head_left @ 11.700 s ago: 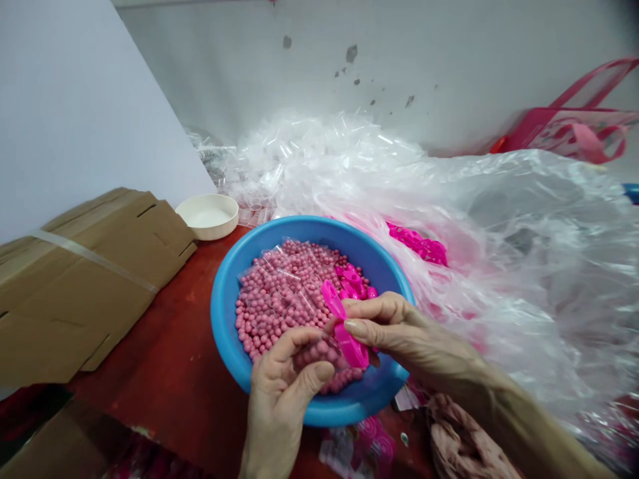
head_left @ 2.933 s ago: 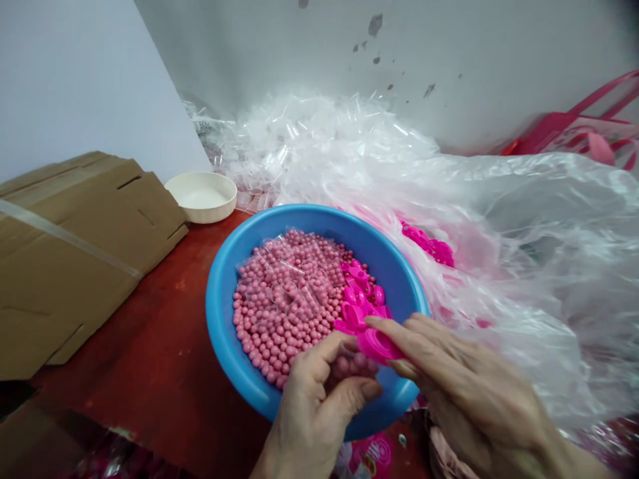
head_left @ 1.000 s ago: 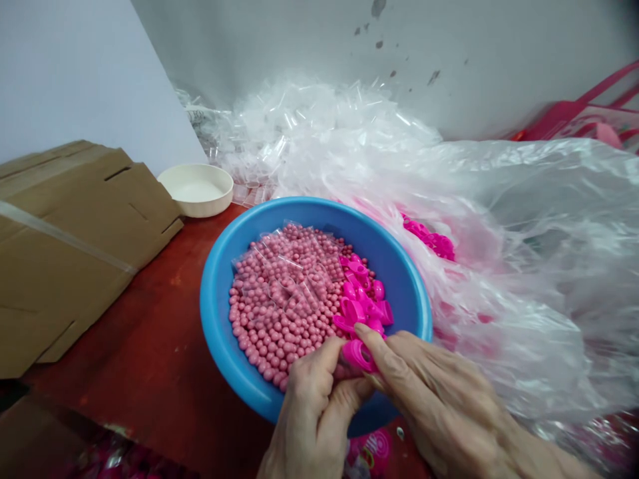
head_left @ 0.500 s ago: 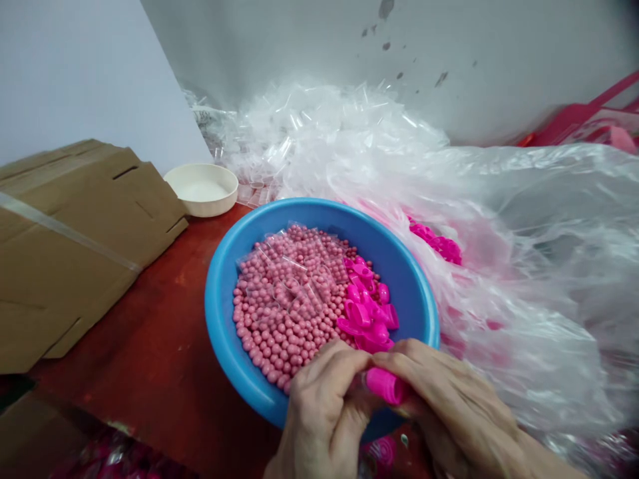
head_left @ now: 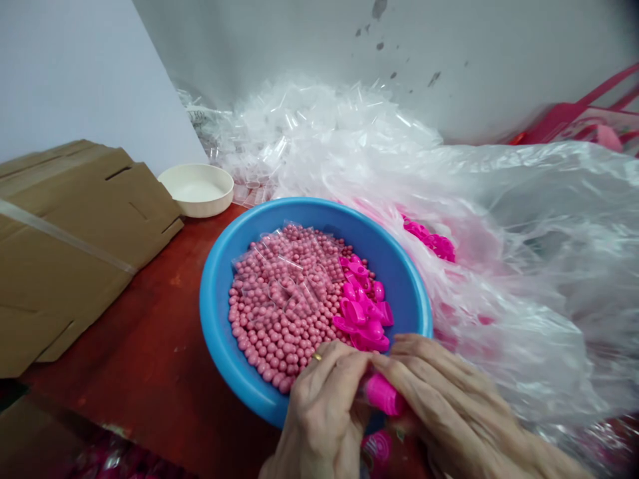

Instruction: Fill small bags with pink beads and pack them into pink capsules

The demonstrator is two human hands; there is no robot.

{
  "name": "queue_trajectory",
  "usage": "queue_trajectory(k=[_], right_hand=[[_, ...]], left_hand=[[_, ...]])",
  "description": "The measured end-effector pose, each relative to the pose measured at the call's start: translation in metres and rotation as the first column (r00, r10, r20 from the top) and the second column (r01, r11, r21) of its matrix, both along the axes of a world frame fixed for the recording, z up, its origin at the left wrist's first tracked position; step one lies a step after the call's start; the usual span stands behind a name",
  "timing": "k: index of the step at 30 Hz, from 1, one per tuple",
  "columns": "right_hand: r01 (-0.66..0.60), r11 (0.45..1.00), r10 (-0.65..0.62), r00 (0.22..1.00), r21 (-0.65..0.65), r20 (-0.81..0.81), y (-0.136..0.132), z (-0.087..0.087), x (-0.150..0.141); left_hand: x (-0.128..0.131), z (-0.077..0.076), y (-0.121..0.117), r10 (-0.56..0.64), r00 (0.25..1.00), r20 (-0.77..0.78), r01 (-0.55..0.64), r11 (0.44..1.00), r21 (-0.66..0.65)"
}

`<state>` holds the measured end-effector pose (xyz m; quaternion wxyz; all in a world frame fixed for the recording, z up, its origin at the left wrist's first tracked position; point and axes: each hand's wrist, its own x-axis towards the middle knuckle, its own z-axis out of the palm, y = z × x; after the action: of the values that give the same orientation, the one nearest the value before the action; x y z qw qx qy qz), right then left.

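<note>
Since the frame of about three seconds ago, both hands have drawn together and curled over: the left thumb and the beads beside it are now tucked from view, and a ring (head_left: 317, 356) shows on a left finger. Our left hand (head_left: 324, 406) and right hand (head_left: 444, 399) meet at the lower centre of the frame, above the near rim of the blue bowl (head_left: 208, 286). Between them sits the pink piece (head_left: 383, 394), its ridged end pointing to the lower right. We have a narrow grip on it with the right fingers, while the left ones are wrapped around the clear container (head_left: 363, 391) — only a sliver of that shows, so we cannot tell how deeply the two parts are seated.

To do this join well, we should keep both parts on one line and press evenly, without letting the pink piece tilt. The left grip is best kept firm but not crushing, since the clear wall looks thin. Working above the bowl is sensible: a slipped bead would probably land among the loose pink beads (head_left: 279, 346) at mid-frame. We would keep our knuckles off the filled clear packs (head_left: 294, 266) and the bright pink pieces (head_left: 367, 319) to the right of the beads. Before letting go, a look at the seam is worthwhile — from this angle our own fingers hide most of it.
</note>
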<state>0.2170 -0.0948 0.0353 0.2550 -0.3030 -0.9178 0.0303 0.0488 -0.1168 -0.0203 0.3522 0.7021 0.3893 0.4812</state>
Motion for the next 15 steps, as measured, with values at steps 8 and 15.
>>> queue_trajectory(k=[8,15], right_hand=[[-0.070,0.996,0.068,0.997,-0.058,-0.047,0.008,0.013,0.000],[-0.138,0.987,0.136,0.990,-0.079,-0.023,0.015,0.018,-0.001]], left_hand=[[0.000,-0.004,-0.001,-0.097,0.992,0.086,0.106,0.989,-0.101],[-0.002,0.005,0.000,-0.082,0.991,0.103,0.094,0.989,-0.117]])
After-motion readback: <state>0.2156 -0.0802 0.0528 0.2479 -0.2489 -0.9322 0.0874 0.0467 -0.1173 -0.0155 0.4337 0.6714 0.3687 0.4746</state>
